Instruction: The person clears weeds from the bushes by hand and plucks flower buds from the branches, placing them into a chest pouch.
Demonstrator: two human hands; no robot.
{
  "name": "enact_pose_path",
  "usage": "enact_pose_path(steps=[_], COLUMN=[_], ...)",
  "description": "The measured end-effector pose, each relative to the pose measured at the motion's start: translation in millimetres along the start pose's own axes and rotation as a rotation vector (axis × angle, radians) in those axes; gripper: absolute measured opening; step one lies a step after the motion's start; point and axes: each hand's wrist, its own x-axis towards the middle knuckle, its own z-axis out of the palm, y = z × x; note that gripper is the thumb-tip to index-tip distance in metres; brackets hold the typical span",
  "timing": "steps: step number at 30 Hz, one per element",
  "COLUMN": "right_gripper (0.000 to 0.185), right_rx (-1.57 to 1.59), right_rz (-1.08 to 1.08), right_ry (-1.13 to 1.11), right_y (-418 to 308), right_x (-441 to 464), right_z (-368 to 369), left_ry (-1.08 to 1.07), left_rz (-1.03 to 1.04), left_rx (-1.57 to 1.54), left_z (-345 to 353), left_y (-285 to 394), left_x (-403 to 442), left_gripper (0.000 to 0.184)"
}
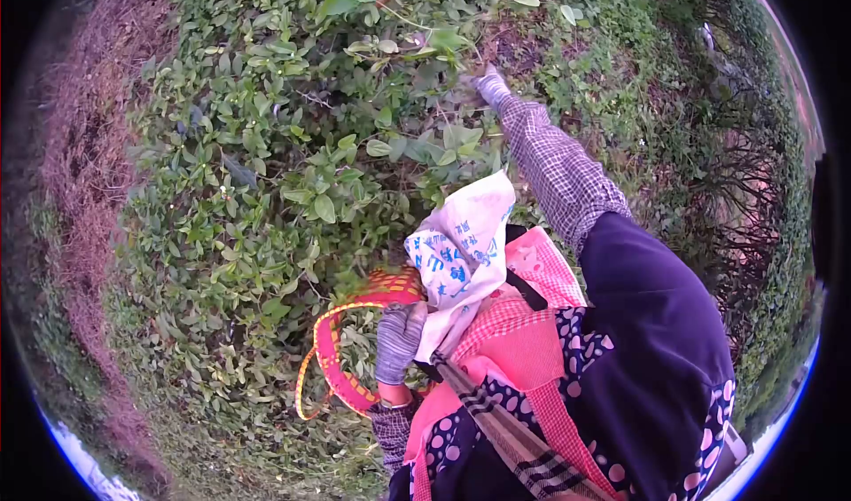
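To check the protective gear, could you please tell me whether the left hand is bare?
No, the left hand wears a grey glove, seen beside the white bag.

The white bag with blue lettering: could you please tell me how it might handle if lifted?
The white bag is probably floppy, since its surface creases and folds. The material looks thin, so it is likely light by itself, though any contents are hidden.

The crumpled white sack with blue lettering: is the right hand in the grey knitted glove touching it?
Apart. The head view shows green leaves between the right hand and the white sack.
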Motion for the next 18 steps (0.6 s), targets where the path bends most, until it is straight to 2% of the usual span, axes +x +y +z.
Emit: enact_pose_path(steps=[1,3,5,8,9,11,12,14,16,17,18], right_gripper=[0.068,0.041,0.025,0.021,0.021,0.022,0.023,0.024,0.026,0.028,0.029], right_rx=[0.131,0.224,0.432,0.327,0.333,-0.154,-0.344,-0.381,0.204,0.342,0.54], right_rz=[0.011,0.109,0.209,0.3,0.294,0.046,-0.197,-0.505,-0.233,-0.148,-0.351], right_ry=[-0.021,-0.316,-0.478,-0.7,-0.703,-0.391,-0.408,-0.343,-0.283,-0.161,-0.179], right_y=[18.4,35.2,47.4,47.7,49.3,53.0,59.9,73.1,20.9,-12.1,-25.0], right_x=[0.3,-22.4,-40.6,-62.0,-67.1,-72.2,-83.1,-96.1,-149.6,-169.8,-173.4], right_z=[18.8,53.9,70.2,60.3,61.8,33.6,11.3,-44.1,-109.0,-146.1,-188.9], left_ry=[0.003,0.015,0.017,0.007,0.013,0.017,0.004,0.005,0.004,0.006,-0.005], left_rz=[-0.004,0.0,-0.019,-0.051,-0.046,-0.039,-0.027,-0.031,-0.022,-0.012,0.0], left_rx=[0.009,-0.023,-0.018,0.003,0.016,0.019,0.028,0.038,0.035,0.029,0.011], left_z=[5.7,8.9,16.3,25.0,23.5,33.3,34.6,36.5,37.9,39.5,42.0], left_y=[3.5,-0.6,10.8,20.7,19.2,30.3,31.3,37.9,40.6,46.2,52.8], left_x=[2.0,4.9,6.7,11.9,14.9,21.3,21.5,26.1,30.2,33.1,37.0], left_gripper=[0.019,0.019,0.019,0.019,0.02,0.021,0.022,0.023,0.023,0.023,0.024])
